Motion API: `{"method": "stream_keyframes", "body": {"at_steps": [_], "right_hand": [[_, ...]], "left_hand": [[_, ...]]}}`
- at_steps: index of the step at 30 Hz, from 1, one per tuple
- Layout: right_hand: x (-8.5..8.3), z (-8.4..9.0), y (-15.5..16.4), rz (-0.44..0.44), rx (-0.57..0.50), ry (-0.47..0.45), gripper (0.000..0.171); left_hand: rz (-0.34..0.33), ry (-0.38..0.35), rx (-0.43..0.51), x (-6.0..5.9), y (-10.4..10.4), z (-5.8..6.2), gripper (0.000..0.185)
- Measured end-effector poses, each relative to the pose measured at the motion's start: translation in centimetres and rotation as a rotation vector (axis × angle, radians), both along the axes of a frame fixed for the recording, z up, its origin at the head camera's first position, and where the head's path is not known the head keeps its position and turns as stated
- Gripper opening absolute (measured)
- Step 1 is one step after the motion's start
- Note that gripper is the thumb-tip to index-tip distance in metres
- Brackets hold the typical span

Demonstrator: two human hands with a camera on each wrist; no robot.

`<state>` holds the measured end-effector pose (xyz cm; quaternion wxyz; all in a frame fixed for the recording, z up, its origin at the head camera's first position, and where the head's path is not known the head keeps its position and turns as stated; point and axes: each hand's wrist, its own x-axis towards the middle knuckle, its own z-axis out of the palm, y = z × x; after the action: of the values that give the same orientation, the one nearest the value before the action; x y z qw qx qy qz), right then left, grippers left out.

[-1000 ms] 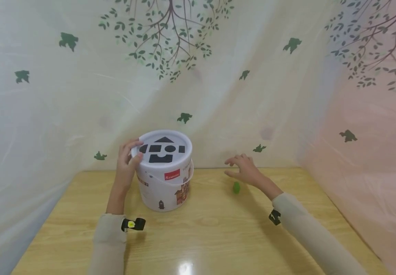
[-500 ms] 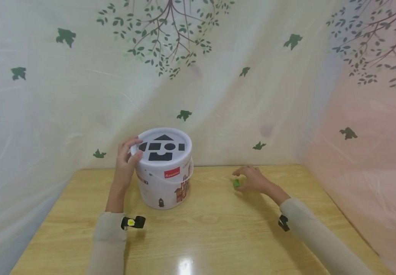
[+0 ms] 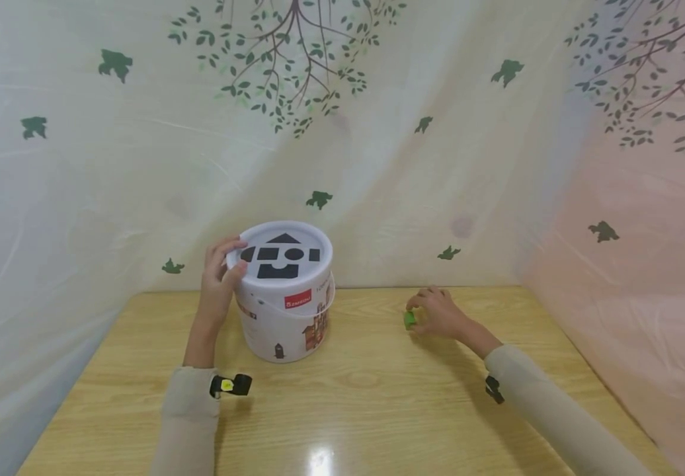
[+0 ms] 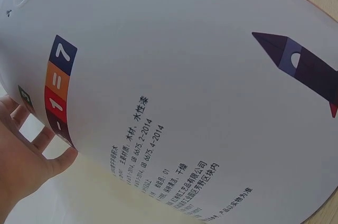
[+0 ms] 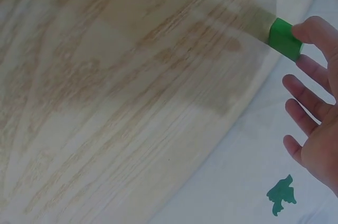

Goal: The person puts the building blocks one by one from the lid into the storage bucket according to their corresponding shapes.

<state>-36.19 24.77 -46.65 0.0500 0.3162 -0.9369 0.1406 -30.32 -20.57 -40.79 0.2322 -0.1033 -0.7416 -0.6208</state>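
Observation:
A white lidded bucket (image 3: pixel 283 330) stands at the back left of the table, with black shape cut-outs on its lid (image 3: pixel 280 238) and a thin handle at the side. My left hand (image 3: pixel 216 281) grips its upper left rim, the thumb and fingers on the lid's edge. In the left wrist view, the bucket wall (image 4: pixel 185 60) carries coloured number tiles, print and a rocket-like tower. Well to the right, my right hand (image 3: pixel 440 314) pinches a small green block (image 3: pixel 410 320) between thumb and forefinger. The right wrist view has this block (image 5: pixel 284 38) at the fingertips, the other fingers spread apart.
The wooden table (image 3: pixel 354 410) ends at the back against a pale curtain (image 3: pixel 378 185) printed with leaves and branches. A pinkish curtain (image 3: pixel 634 277) hangs along the right side. Dark camera straps sit at both sleeves.
My right hand has moved down and slightly right to the green block, and its thumb and forefinger have closed on it. The left hand stays on the bucket.

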Motion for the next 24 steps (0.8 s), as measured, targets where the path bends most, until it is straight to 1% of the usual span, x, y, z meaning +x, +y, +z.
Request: {"method": "stream_keyframes", "body": {"at_steps": [5,10,15,19,24], "right_hand": [[-0.01,-0.02,-0.19,0.005,0.004,0.017,0.027],[-0.10,-0.07,-0.34,0.014,0.034,0.037,0.025],[-0.06,-0.07,-0.43,0.029,0.030,0.047,0.023],[-0.06,-0.11,-0.51,0.031,0.031,0.046,0.021],[-0.17,-0.08,-0.71,0.034,0.033,0.030,0.022]], "left_hand": [[-0.001,-0.006,-0.004,0.04,-0.07,0.03,0.045],[-0.001,-0.016,-0.010,0.09,-0.10,-0.02,0.046],[-0.004,-0.009,-0.012,-0.02,-0.11,-0.08,0.047],[-0.008,-0.001,-0.011,-0.12,-0.15,-0.13,0.047],[-0.011,-0.008,-0.003,-0.13,-0.20,-0.11,0.046]]}}
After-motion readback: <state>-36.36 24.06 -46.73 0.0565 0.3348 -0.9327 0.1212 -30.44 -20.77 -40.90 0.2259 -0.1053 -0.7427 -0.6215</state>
